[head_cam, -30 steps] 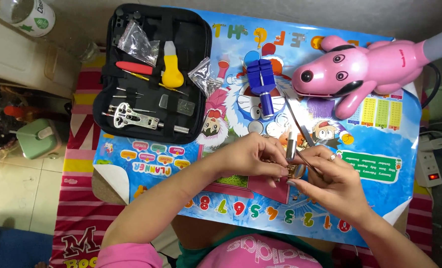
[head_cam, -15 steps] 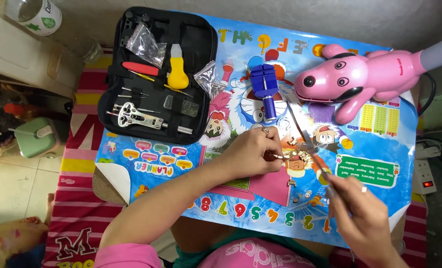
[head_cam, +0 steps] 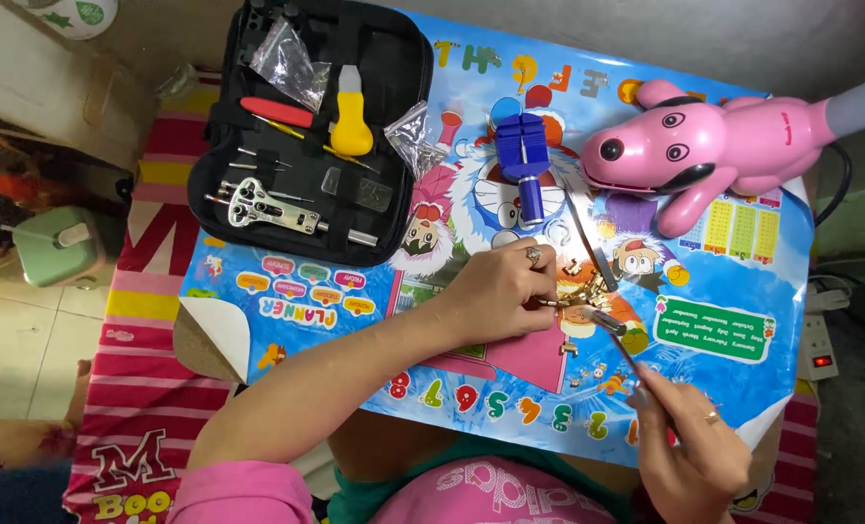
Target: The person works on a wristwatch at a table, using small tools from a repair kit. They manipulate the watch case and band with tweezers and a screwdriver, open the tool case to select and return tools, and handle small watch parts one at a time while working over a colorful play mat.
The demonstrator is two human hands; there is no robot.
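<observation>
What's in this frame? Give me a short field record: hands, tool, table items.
left hand: pinches a small gold metal piece on the mat
right hand: holds a thin tool, tip at the gold piece
surface: cartoon mat over a small table
tool case: open, black, upper left; holds a yellow-handled tool, red-handled tool, metal wrench
blue holder: beside the case
pink dog toy: upper right
metal strip: lies between blue holder and toy
</observation>
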